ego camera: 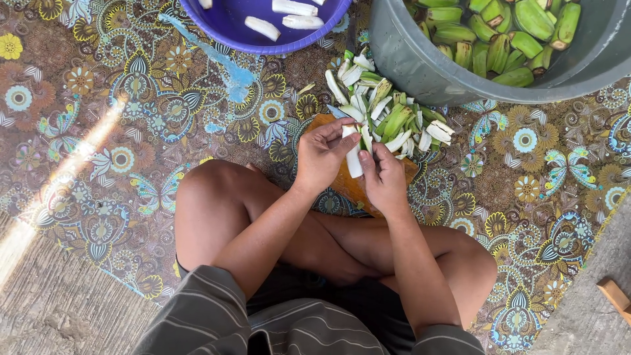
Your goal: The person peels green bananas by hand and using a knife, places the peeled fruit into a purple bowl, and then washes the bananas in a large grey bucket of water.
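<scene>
I sit cross-legged on a patterned floor mat [118, 131]. My left hand [322, 158] and my right hand [384, 177] together hold a pale, partly peeled green banana [355, 161] over a brown wooden cutting board [348, 187]. My left fingers pinch its upper end; my right hand grips its side, where a strip of green peel sticks up. A heap of green and white banana peels [388, 112] lies just beyond my hands on the board and mat.
A grey tub [407, 59] at the top right holds several unpeeled green bananas [499, 33]. A blue basin [230, 33] at the top centre holds peeled white bananas [282, 16]. Bare concrete [52, 309] shows at the lower left and right, with a wooden piece [614, 296] at the right edge.
</scene>
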